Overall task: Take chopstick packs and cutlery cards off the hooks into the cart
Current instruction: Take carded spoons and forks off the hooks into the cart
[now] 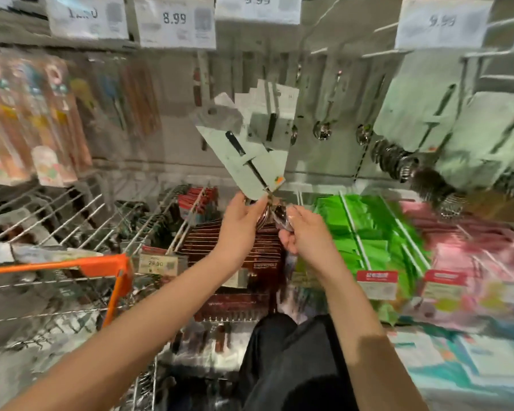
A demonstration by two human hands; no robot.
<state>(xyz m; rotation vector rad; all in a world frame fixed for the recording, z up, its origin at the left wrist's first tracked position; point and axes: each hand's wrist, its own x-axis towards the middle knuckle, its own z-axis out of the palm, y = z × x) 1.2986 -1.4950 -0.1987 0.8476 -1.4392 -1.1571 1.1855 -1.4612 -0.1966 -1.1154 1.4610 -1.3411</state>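
Here, both hands met below the display, holding a fanned bunch of cutlery cards (244,140) by its lower end. The left hand (240,216) pinched the bottom corner of the front card, while the right hand (301,229) curled round the shiny spoon bowls; each grip was closed on the bunch, neither spread. The cards stood tilted, clear of the hooks (380,53), with the cart (101,266) well apart to the left. The fan looked loose: since only the bottom ends were held, a card could probably slide out and drop onto the green packets (365,229) during the swing toward the cart.
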